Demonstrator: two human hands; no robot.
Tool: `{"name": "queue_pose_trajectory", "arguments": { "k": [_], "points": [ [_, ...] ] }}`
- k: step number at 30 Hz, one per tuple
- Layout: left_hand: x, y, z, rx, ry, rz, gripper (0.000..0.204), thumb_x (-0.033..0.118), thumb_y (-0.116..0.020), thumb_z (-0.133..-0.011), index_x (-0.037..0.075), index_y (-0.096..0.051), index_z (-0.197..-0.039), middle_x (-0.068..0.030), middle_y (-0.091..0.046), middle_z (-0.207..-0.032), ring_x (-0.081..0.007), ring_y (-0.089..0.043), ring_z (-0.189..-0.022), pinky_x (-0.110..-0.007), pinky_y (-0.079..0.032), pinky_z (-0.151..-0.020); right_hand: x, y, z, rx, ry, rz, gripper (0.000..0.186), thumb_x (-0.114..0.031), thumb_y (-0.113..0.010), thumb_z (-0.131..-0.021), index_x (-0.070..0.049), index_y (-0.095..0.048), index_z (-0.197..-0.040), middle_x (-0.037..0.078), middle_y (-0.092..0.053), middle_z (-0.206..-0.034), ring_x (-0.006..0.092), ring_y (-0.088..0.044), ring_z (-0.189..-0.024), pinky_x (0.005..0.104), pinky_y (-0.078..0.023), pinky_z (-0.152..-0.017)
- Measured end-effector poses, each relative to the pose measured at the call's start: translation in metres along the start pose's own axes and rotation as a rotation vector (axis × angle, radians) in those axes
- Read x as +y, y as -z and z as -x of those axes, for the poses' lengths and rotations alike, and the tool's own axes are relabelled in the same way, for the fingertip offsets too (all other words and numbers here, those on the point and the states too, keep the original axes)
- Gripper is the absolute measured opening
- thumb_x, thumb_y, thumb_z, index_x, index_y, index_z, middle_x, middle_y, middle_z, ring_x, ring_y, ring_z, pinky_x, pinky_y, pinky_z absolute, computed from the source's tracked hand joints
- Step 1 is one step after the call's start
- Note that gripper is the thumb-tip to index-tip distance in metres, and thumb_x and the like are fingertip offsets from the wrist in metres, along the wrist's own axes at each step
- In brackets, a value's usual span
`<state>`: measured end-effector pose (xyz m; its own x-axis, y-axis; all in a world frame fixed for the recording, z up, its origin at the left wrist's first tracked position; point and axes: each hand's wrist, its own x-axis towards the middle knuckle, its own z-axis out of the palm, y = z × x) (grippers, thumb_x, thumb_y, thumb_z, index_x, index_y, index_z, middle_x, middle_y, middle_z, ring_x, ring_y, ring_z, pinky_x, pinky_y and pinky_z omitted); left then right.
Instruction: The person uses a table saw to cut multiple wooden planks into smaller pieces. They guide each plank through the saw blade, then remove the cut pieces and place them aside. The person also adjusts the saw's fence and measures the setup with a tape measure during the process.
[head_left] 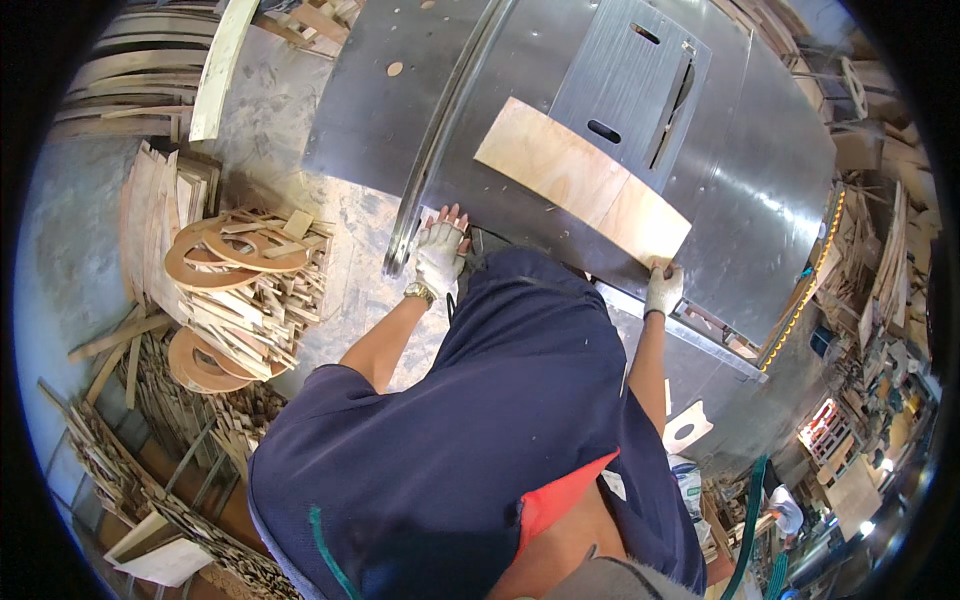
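Observation:
A flat piece of plywood [570, 160] lies at a slant on the metal top of a table saw [400, 120]. My right hand [663, 290], in a pale fingerless glove, pinches the plywood's near right corner between thumb and fingers. My left hand [440, 255], gloved the same way and with a watch at the wrist, rests with fingers stretched out on the near table edge, beside a metal rail [432, 150]. Past the plywood is a grey insert plate [625, 85] with two oval holes and a long slot, where part of a dark blade [684, 85] shows.
Wood rings [250, 245] lie on a heap of offcuts [250, 320] on the left floor. Long wood strips [150, 75] are stacked at the far left. A yellow chain-like strip [805, 285] borders the table's right side. More scrap wood [885, 240] crowds the right.

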<state>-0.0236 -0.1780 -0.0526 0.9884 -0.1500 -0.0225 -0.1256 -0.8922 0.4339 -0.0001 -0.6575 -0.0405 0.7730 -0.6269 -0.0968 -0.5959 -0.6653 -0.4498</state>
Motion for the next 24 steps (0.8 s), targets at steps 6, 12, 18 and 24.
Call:
{"name": "queue_pose_trajectory", "arguments": {
  "k": [6, 12, 18, 24],
  "points": [
    [0.015, 0.011, -0.016, 0.115, 0.027, 0.052, 0.054, 0.021, -0.072, -0.088, 0.009, -0.06, -0.139, -0.0134, -0.058, -0.146, -0.0325, -0.054, -0.133, -0.046, -0.042, -0.11, -0.016, -0.033, -0.031, -0.068, 0.127, -0.218, 0.03, -0.014, -0.07, -0.089, 0.0, -0.07, -0.115, 0.012, -0.069, -0.086, 0.0216, -0.064, -0.076, 0.0377, -0.053, -0.074],
    [0.041, 0.006, -0.033, 0.095, -0.088, 0.091, 0.052, 0.023, -0.072, -0.087, 0.009, -0.062, -0.136, -0.012, -0.062, -0.141, -0.0315, -0.056, -0.13, -0.046, -0.043, -0.107, -0.024, -0.053, -0.05, -0.222, 0.024, -0.36, 0.04, -0.018, -0.069, -0.09, -0.001, -0.066, -0.126, 0.017, -0.067, -0.095, 0.0298, -0.067, -0.085, 0.0412, -0.054, -0.08],
    [0.076, -0.002, -0.067, 0.03, -0.186, 0.041, 0.066, 0.036, -0.078, -0.084, 0.006, -0.058, -0.139, -0.0158, -0.06, -0.142, -0.0344, -0.054, -0.133, -0.048, -0.042, -0.111, -0.023, -0.045, -0.043, -0.112, 0.324, -0.234, 0.041, -0.017, -0.069, -0.092, -0.002, -0.065, -0.13, 0.015, -0.067, -0.094, 0.0255, -0.067, -0.082, 0.0387, -0.054, -0.076],
    [0.1, -0.026, -0.159, 0.014, -0.366, -0.165, 0.102, 0.058, -0.078, -0.077, 0.006, -0.039, -0.156, -0.0184, -0.04, -0.161, -0.0365, -0.031, -0.153, -0.05, -0.024, -0.125, -0.023, -0.035, -0.049, -0.408, 0.083, -0.448, 0.019, -0.011, -0.065, -0.094, -0.001, -0.07, -0.11, 0.009, -0.067, -0.078, 0.015, -0.065, -0.07, 0.033, -0.053, -0.066]
  ]
}}
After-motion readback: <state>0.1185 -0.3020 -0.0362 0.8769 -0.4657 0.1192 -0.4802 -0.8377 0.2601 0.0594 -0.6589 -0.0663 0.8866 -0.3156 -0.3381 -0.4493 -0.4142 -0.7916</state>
